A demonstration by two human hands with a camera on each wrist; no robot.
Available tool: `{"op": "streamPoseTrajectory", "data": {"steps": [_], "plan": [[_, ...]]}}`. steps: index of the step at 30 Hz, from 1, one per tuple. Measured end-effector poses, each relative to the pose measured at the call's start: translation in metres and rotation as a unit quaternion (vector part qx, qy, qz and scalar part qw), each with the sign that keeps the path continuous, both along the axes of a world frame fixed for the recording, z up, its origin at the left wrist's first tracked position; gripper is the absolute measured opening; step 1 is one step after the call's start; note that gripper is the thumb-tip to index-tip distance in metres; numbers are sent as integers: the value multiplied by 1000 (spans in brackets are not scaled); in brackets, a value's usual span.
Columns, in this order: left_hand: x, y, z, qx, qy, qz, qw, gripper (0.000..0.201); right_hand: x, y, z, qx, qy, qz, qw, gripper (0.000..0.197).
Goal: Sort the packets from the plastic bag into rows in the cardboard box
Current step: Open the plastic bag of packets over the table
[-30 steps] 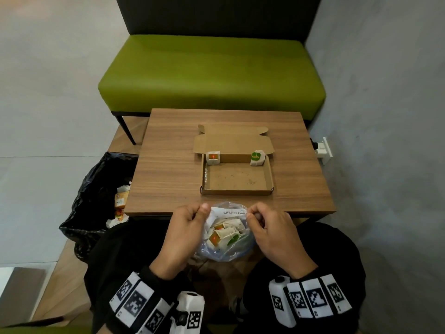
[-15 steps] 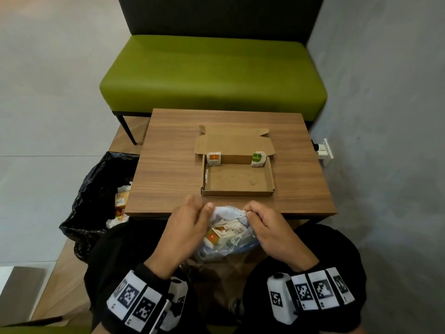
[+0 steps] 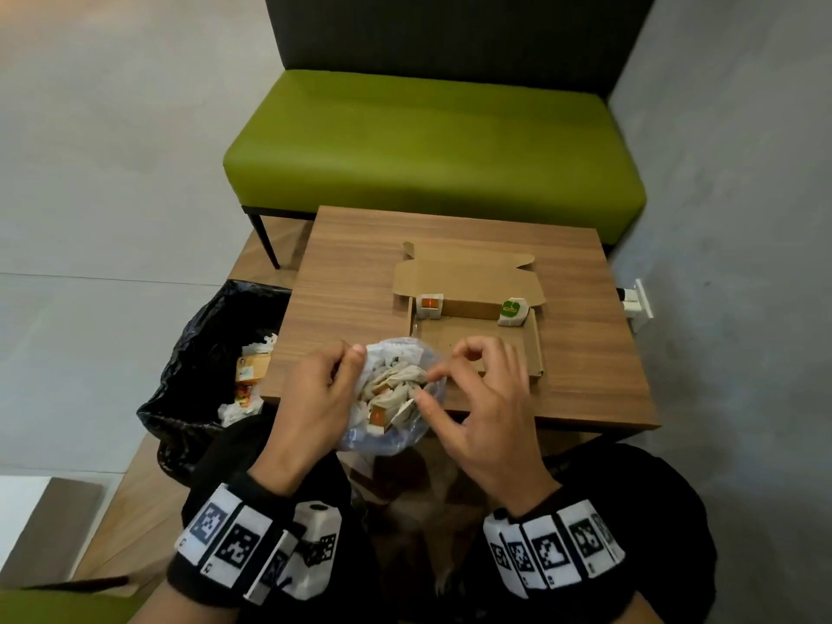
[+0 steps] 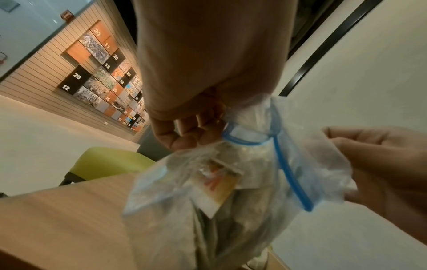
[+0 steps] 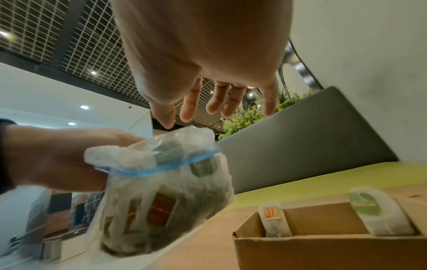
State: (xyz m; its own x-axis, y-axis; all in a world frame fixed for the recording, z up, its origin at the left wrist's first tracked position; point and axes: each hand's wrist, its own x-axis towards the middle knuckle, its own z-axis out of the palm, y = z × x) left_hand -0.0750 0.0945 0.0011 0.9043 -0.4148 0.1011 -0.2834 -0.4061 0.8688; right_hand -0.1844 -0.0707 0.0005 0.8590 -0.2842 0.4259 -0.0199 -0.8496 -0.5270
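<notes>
A clear zip bag with a blue strip holds several packets. My left hand pinches its left rim and holds it up over the table's front edge; the left wrist view shows the fingers bunched on the bag. Just above the bag's right rim is my right hand, fingers spread; in the right wrist view it holds nothing. Behind stands the open cardboard box. One orange-label packet leans in its back left corner, one green-label packet in the back right.
The box sits on a small wooden table. A black rubbish bag with wrappers stands at the table's left. A green bench lies beyond, a grey wall with a socket on the right.
The bag has risen from my lap to above the table's front edge, near the box. My right hand has let go of the rim and spread its fingers.
</notes>
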Motion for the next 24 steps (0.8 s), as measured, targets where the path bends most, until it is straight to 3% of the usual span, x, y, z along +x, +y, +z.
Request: {"op": "streamPoseTrajectory", "data": {"steps": [5,11,19,24], "plan": [[30,13,-4,6,-8,43,999,44,27,8,-10,-36,61,34,997,26],[61,13,-24,11,16,59,998,47,63,18,-20,-89,126,64,986,43],[99,7,-40,46,49,63,996,47,108,22,-32,-132,200,76,968,17],[112,10,-44,68,36,77,994,44,122,21,-34,-130,173,88,972,16]]}}
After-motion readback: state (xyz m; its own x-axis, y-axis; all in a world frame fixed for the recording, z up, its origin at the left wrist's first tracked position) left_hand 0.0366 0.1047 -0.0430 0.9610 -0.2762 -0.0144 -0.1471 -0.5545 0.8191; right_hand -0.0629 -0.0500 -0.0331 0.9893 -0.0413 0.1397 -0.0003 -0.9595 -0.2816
